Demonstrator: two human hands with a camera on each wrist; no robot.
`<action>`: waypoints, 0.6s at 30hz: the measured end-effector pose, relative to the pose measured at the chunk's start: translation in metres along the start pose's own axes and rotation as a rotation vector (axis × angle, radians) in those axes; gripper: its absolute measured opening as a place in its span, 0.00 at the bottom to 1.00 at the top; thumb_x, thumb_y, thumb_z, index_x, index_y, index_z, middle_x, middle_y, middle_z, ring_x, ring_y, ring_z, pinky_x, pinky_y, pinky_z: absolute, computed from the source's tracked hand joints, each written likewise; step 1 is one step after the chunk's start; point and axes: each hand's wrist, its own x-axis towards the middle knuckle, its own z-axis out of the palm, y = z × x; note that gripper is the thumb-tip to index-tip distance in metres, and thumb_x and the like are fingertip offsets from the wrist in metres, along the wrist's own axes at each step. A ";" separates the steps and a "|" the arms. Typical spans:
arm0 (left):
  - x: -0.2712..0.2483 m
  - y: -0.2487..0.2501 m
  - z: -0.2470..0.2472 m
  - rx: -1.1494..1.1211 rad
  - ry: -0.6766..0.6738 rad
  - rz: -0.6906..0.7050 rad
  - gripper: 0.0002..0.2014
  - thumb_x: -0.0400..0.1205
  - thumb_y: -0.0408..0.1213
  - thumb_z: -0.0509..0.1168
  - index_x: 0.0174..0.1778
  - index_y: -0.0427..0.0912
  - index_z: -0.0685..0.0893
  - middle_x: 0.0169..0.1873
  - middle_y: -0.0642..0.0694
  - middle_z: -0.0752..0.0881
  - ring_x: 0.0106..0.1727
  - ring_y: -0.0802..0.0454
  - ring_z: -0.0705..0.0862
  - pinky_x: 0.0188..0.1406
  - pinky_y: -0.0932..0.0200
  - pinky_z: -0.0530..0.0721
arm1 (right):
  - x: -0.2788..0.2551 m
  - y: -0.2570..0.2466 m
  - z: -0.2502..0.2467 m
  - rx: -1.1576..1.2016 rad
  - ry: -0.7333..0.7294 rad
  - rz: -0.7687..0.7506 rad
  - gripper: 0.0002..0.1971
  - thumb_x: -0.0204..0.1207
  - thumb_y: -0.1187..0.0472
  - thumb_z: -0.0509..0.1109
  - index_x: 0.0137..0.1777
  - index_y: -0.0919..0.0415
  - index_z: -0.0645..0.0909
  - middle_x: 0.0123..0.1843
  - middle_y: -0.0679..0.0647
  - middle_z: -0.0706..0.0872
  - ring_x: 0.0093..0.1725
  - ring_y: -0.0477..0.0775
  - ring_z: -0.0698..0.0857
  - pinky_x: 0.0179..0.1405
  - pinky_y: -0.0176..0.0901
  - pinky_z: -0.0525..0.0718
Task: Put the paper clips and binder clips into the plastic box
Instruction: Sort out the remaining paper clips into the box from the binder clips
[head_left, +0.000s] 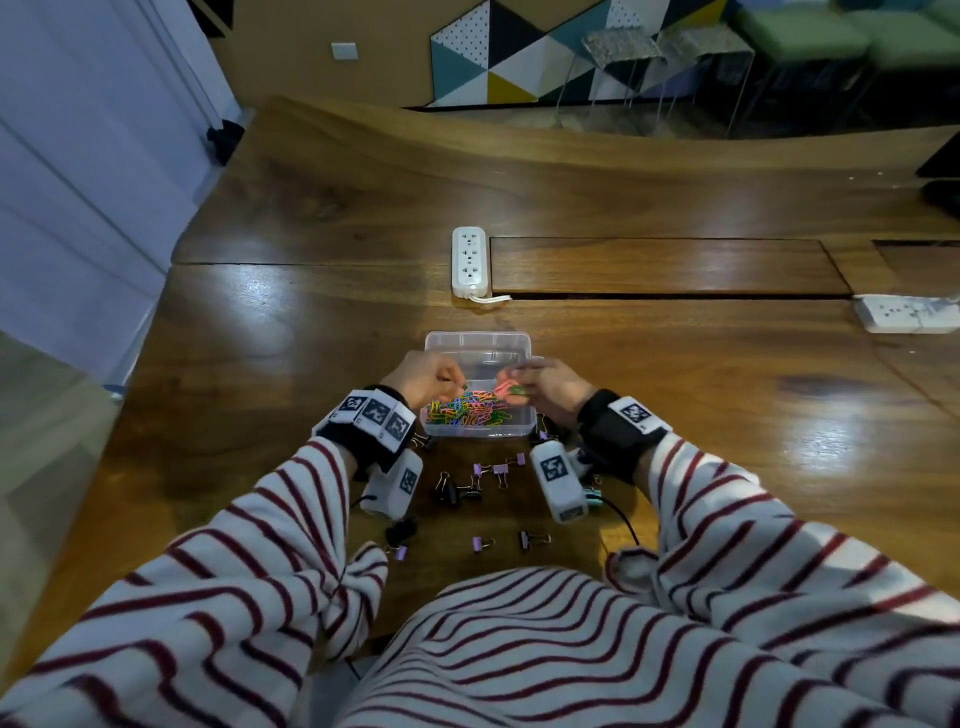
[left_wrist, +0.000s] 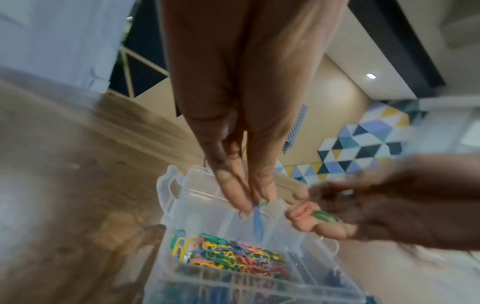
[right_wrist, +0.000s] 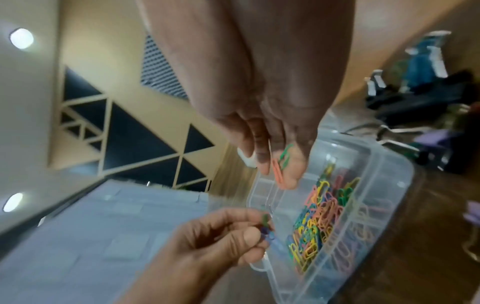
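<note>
- Here the left hand (head_left: 423, 375) hangs over the near-left part of the plastic box (head_left: 479, 347), thumb and fingers pinched together on a blue paper clip (left_wrist: 257, 220) and a green one, both dangling above the box
- The right hand (head_left: 556, 387) sits opposite, over the box's right side, fingers curled and pinching an orange paper clip (right_wrist: 278, 173) and a green paper clip (right_wrist: 285, 155)
- Between and below the hands, the clear box holds a heap of coloured paper clips (head_left: 470, 409) in its near compartment; the far compartment looks bare of clips in the head view
- Both wrists wear dark bands with white marker tags, and a white camera unit (head_left: 557, 480) hangs under each
- Binder clips (head_left: 480, 475), lilac and black, lie scattered on the surface (head_left: 270, 322) on the person's side of the box, between the striped sleeves (head_left: 249, 561); a few more sit partly hidden beside the right wrist
- The surface is glossy dark wood with an inset panel; a white power strip (head_left: 469, 261) lies beyond the box, a second one (head_left: 906, 313) far right
- Beyond, a wall panel of coloured triangles (head_left: 519, 52), clear stools (head_left: 654, 62) and green seats; a pale curtain on the left
</note>
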 end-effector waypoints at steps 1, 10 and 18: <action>0.001 0.001 0.002 0.064 -0.026 0.004 0.12 0.78 0.30 0.66 0.57 0.36 0.83 0.58 0.40 0.86 0.58 0.48 0.84 0.58 0.60 0.80 | 0.001 -0.003 0.006 -0.157 -0.003 -0.026 0.15 0.80 0.73 0.53 0.64 0.73 0.73 0.55 0.64 0.80 0.55 0.59 0.80 0.68 0.54 0.75; -0.031 0.027 0.045 0.259 0.009 0.327 0.16 0.80 0.23 0.57 0.64 0.33 0.79 0.66 0.36 0.78 0.66 0.41 0.78 0.70 0.50 0.75 | -0.001 0.007 -0.071 -0.815 0.407 -0.167 0.14 0.77 0.72 0.60 0.59 0.63 0.81 0.60 0.62 0.85 0.57 0.57 0.85 0.54 0.41 0.81; -0.020 0.064 0.122 0.616 -0.260 0.366 0.29 0.78 0.23 0.60 0.76 0.32 0.61 0.81 0.33 0.50 0.79 0.36 0.56 0.77 0.43 0.66 | 0.004 0.069 -0.089 -1.314 0.318 -0.118 0.18 0.76 0.64 0.65 0.65 0.56 0.73 0.71 0.62 0.72 0.70 0.63 0.74 0.66 0.57 0.78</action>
